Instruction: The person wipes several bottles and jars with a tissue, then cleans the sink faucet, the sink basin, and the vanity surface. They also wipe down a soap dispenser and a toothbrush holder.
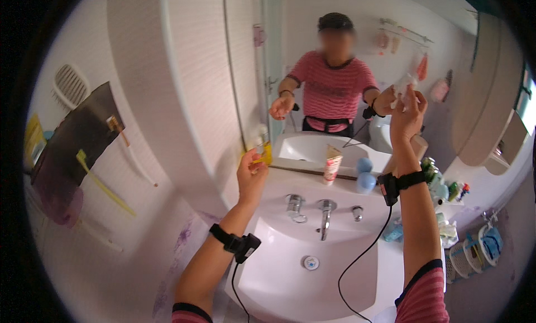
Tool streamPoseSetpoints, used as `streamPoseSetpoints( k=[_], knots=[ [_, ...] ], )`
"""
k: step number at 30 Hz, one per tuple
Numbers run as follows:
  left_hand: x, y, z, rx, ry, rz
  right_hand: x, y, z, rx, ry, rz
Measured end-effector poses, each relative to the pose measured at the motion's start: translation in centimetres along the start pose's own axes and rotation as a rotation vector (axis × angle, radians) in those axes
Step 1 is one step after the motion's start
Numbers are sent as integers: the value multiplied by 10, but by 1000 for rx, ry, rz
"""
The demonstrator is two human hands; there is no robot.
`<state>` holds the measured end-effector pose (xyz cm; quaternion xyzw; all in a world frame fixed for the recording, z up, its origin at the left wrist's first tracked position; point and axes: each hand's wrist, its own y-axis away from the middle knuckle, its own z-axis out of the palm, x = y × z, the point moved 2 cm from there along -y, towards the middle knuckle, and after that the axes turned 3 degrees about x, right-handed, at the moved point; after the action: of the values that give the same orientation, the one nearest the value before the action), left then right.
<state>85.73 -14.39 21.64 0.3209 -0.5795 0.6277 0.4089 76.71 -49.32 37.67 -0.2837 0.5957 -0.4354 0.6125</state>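
My right hand [408,113] is raised to the mirror [301,72], its fingers closed on a crumpled whitish wipe or tissue [403,87] pressed against the glass. The exact kind of this thin, pale piece is hard to make out. Over the left side of the washbasin [357,273], my left hand [252,178] hangs in the air with fingers loosely bent and apart, holding nothing visible. Just behind it stands a yellow bottle [267,154] in the corner by the mirror. Both wrists wear black straps with small boxes and cables.
A tube [332,165] and a light blue round object [366,183] stand on the ledge behind the chrome faucet [326,217]. Several small items crowd the right side, above a white wall basket [472,253]. Brushes, including a hairbrush [71,87], hang on the left wall.
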Motion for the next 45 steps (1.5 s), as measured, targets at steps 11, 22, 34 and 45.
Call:
streamPoseSetpoints(
  k=[11,22,34,45],
  knots=[
    [-74,-13,-5,159,-298,77,-145,163,62,-515,-211,-834],
    [-107,-29,23,347,-564,8,-114,212,69,-822,68,-1356],
    [-64,18,-4,246,-532,158,-196,105,113,-300,-215,-944],
    [-29,82,-64,87,-531,23,-134,321,86,-990,28,-1333]
  ],
)
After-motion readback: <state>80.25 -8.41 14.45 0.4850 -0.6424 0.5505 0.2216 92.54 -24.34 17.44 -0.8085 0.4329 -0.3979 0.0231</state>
